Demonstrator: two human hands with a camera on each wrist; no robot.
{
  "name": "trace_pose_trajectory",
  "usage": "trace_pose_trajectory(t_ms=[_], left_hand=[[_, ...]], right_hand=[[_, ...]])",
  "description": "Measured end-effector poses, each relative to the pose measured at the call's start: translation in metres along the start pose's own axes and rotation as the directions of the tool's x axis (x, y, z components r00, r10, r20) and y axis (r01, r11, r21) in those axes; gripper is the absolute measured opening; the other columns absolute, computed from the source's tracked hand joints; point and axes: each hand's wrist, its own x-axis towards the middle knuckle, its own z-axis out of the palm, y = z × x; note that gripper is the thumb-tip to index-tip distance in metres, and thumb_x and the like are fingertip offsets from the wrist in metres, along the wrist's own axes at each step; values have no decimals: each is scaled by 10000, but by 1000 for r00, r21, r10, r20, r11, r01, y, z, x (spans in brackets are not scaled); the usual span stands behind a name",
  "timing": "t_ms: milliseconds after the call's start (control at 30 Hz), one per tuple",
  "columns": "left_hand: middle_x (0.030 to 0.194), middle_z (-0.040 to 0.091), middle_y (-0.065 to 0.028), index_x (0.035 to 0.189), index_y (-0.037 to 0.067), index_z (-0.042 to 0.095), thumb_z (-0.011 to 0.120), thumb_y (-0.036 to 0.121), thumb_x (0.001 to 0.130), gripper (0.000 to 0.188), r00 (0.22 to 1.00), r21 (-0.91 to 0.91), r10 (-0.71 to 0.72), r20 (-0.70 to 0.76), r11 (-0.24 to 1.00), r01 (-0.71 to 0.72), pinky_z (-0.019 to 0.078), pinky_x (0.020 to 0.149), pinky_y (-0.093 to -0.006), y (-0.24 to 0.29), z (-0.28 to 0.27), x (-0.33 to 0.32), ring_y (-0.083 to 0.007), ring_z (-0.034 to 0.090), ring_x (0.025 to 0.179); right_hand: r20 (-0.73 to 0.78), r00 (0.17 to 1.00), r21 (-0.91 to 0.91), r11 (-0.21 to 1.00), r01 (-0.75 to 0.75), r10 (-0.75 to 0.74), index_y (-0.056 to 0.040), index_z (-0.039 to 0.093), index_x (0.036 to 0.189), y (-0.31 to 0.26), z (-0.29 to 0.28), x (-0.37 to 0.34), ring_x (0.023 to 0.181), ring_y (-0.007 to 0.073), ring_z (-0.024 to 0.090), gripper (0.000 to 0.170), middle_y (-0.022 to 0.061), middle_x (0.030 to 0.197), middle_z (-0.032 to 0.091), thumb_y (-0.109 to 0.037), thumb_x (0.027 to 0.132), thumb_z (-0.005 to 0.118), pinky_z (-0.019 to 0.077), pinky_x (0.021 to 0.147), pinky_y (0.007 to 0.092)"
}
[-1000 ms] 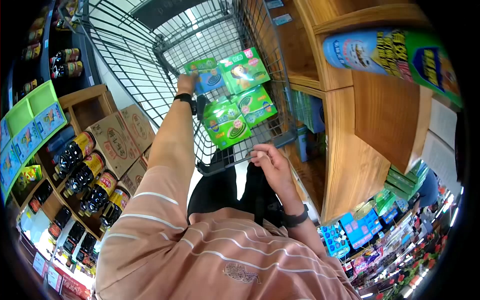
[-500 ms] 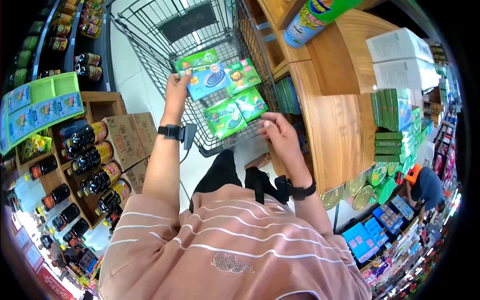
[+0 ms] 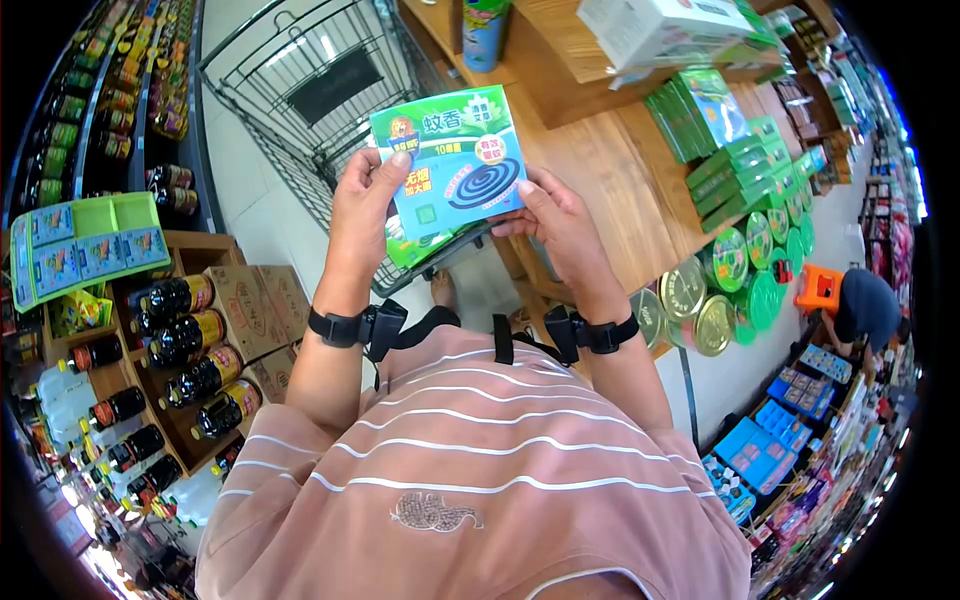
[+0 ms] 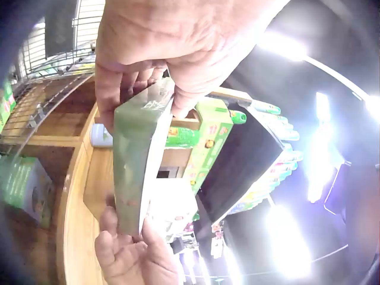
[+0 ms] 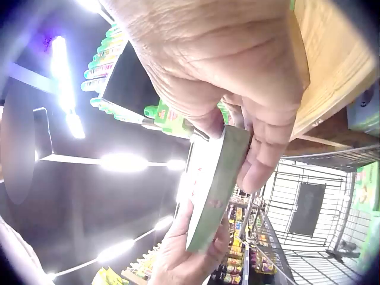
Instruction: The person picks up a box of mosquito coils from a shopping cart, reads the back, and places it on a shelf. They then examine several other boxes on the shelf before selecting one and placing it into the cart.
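One mosquito-coil box point(image 3: 450, 165) is pinched by the left hand point(image 3: 360, 205) at its left edge and the right hand point(image 3: 565, 230) near its lower right corner, partly hiding the shopping cart point(image 3: 337, 85).

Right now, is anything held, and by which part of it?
A green-and-blue box: the left hand pinches its left edge about midway, the right hand its right edge near the lower corner.
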Motion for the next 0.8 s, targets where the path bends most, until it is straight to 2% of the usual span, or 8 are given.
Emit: trace_pose_trajectory(t_ms=[67, 167, 200, 300, 400, 500, 600, 800], left_hand=[[928, 673, -17, 1067, 43, 577, 708, 315, 951, 323, 999, 28, 25, 25, 999, -25, 473, 649, -187, 13, 17, -10, -37, 616, 792], [941, 671, -21, 1085, 37, 571, 704, 316, 953, 336, 998, -32, 31, 58, 999, -29, 491, 669, -196, 19, 34, -17, -47, 623, 797], [949, 667, -26, 1102, 26, 563, 700, 317, 957, 353, 997, -25, 27, 73, 999, -25, 514, 704, -209, 26, 39, -21, -63, 632, 808], [948, 664, -24, 1108, 23, 562, 693, 328, 962, 362, 994, 41, 26, 109, 999, -31, 522, 729, -211, 23, 40, -19, -72, 634, 816], [958, 660, -18, 1097, 33, 572, 691, 345, 962, 361, 991, -29, 54, 124, 998, -51, 510, 725, -197, 26, 52, -23, -64, 628, 820], [971, 652, -12, 1101, 34, 580, 667, 366, 976, 365, 989, -6, 65, 133, 998, -65, 511, 736, -201, 24, 54, -23, -61, 625, 832], [1015, 651, -21, 1168, 35, 588, 628, 379, 998, 386, 986, -30, 71, 153, 997, -68, 522, 764, -223, 32, 62, -31, -75, 630, 859], [1085, 682, -40, 1289, 31, 573, 520, 400, 1047, 445, 991, -55, 17, 130, 998, -10, 543, 816, -279, 24, 71, -32, -111, 660, 938]], right_hand=[[-12, 1000, 41, 999, 24, -24, 45, 475, 1381, -6, -6, -12, 987, 188, 681, 428, 101, 1138, 668, -220, 1048, 521, 580, 810, 317], [-24, 998, 67, 996, 63, -62, 35, 486, 1373, -14, -10, -27, 983, 177, 682, 409, 94, 1137, 671, -211, 1048, 522, 583, 808, 314], [-29, 997, 70, 995, 77, -75, 31, 489, 1371, -16, -11, -31, 981, 174, 682, 404, 91, 1134, 673, -210, 1048, 523, 583, 809, 313], [-32, 993, 82, 989, 120, -118, 25, 500, 1363, -22, -13, -43, 981, 169, 683, 395, 88, 1126, 677, -210, 1047, 527, 584, 818, 311], [-30, 987, 93, 983, 158, -156, 23, 507, 1358, -23, -19, -51, 979, 171, 685, 391, 88, 1124, 680, -211, 1045, 532, 584, 829, 313], [-65, 980, 89, 977, 192, -186, 23, 507, 1360, -28, -16, -58, 976, 174, 686, 395, 91, 1131, 679, -211, 1043, 536, 584, 834, 321], [-82, 970, 87, 968, 236, -229, 25, 505, 1362, -32, -16, -61, 976, 181, 687, 404, 97, 1137, 678, -215, 1039, 543, 584, 837, 326], [-115, 947, -40, 954, 297, -300, 35, 506, 1360, -48, -15, -70, 993, 179, 677, 421, 99, 1137, 668, -203, 1021, 579, 576, 833, 313]])
